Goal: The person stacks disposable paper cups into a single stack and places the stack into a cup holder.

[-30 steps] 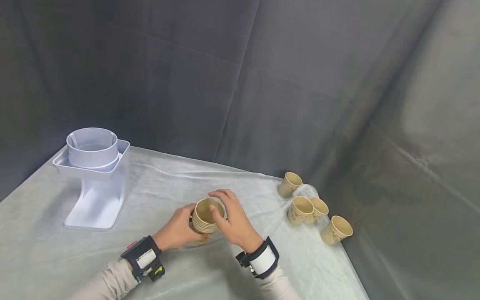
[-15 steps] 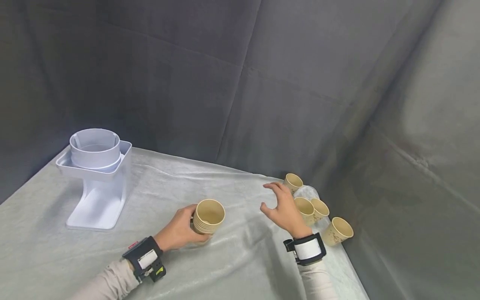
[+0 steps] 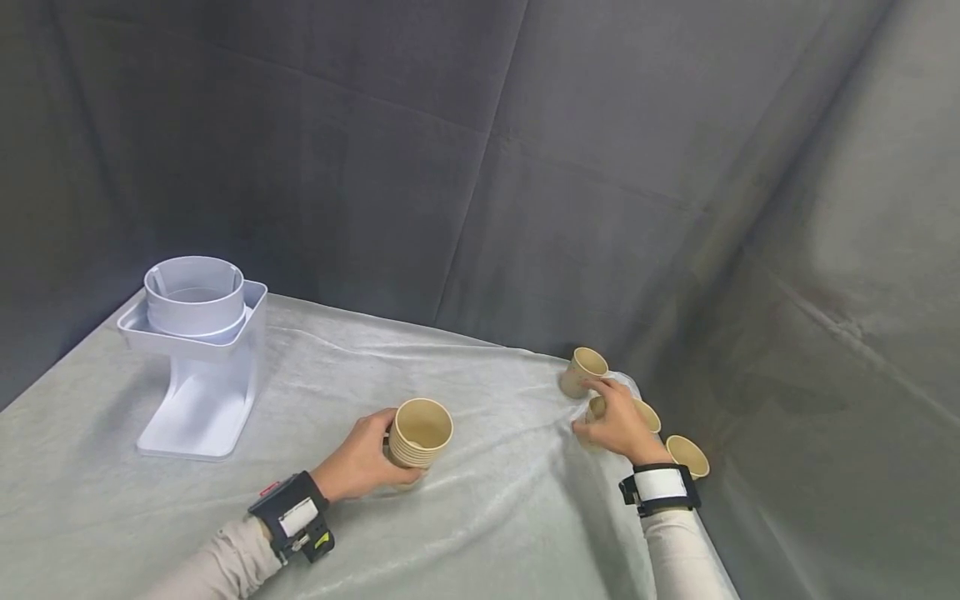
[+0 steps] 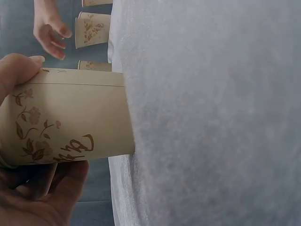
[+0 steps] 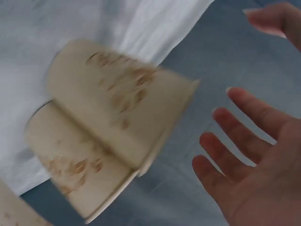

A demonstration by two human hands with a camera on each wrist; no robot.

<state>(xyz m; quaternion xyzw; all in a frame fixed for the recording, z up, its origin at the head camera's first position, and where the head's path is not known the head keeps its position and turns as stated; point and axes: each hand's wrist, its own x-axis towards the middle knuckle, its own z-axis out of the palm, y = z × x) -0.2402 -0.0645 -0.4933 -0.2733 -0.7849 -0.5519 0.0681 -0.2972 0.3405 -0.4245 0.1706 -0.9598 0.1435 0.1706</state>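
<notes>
"So, what is held by the left hand (image 3: 367, 458)?"

"A stack (image 3: 420, 433) of nested cups, gripped around its left side near the middle of the cloth (image 3: 360, 350). Several layered rims are seen but cannot be counted surely. From above, its lower part is hidden by the fingers, and whether the cloth is touched by its base cannot be told."

"And by the right hand (image 3: 618, 425)?"

"Nothing is gripped; fingers and thumb are spread wide. In the right wrist view a gap is shown between the fingertips and two cups (image 5: 113, 113). In the head view the far cup (image 3: 581, 375) is overlapped by a finger; contact cannot be made out."

"How are the two cups placed?"

"Side by side at the right, touching, their prints blurred. From above, both are partly covered by the right hand."

"What else is obscured?"

"The near right cup (image 3: 688, 454) is half hidden behind the wrist strap (image 3: 662, 486). Another cup (image 5: 11, 207) is cropped by the right wrist view, and which one it is cannot be told. Both sleeves (image 3: 686, 550) are cut off at the near edge."

"And at the far left?"

"A white stand (image 3: 213, 375) is topped by a round tub (image 3: 197, 315)."
</notes>
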